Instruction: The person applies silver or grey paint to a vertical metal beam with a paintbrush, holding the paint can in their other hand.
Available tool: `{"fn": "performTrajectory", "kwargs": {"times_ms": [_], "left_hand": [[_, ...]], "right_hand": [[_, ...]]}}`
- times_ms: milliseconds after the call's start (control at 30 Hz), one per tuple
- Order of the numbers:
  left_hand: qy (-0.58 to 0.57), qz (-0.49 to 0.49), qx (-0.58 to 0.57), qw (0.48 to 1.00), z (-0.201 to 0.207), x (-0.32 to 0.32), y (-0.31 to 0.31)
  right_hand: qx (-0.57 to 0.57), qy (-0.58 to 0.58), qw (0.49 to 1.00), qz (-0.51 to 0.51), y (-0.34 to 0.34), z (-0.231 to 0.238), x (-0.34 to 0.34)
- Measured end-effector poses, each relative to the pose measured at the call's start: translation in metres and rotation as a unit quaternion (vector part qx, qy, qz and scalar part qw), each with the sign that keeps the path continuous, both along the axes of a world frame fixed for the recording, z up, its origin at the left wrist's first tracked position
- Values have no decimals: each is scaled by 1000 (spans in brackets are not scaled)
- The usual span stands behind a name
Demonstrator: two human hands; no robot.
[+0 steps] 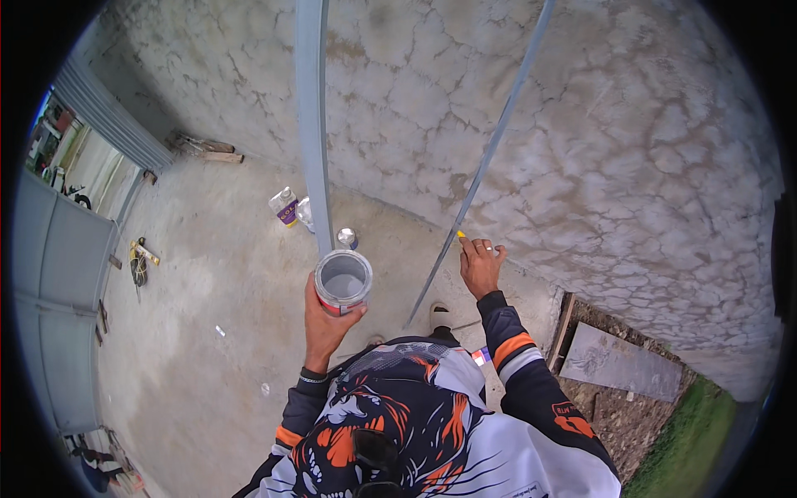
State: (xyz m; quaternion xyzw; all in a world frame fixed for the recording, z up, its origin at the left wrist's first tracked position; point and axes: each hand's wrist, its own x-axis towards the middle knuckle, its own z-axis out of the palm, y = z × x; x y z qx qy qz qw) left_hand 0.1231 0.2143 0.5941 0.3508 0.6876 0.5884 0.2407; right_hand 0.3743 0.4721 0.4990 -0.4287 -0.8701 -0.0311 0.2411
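My left hand [327, 325] is wrapped round an open paint can [343, 303] with a red label and grey paint inside. My right hand [481, 267] is raised, pinching a small yellow tool [462, 235] that shows only in part; what kind it is cannot be made out. Its tip is at or very close to a thin grey metal bar [490, 158], which slants from the floor up along the wall. Just beyond the can rises a wider light-grey metal post [313, 124].
A rough plastered wall [631, 116] runs along the far and right side. On the concrete floor [191, 307] stand a white-and-purple container [284, 206] and a small can [346, 238]. A grey slab [618, 363] lies on soil at right. Grey metal panels [58, 307] line the left; a person [98, 469] is at lower left.
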Motion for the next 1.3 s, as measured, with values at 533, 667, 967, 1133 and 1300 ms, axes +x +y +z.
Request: {"fn": "performTrajectory", "kwargs": {"times_ms": [533, 667, 967, 1133, 1300], "left_hand": [[27, -9, -38, 999, 23, 15, 5], [21, -14, -46, 999, 23, 20, 5], [-11, 12, -60, 998, 16, 27, 13], [-53, 11, -53, 997, 16, 31, 13], [-17, -7, -75, 997, 20, 31, 15]], "right_hand": [[-108, -65, 988, 84, -52, -108, -1], [-112, -33, 993, 28, 1, -78, -3], [-3, 76, 997, 33, -6, 19, 19], [-116, -11, 987, 109, -73, -50, 25], [-193, -106, 975, 37, -45, -109, 16]]}}
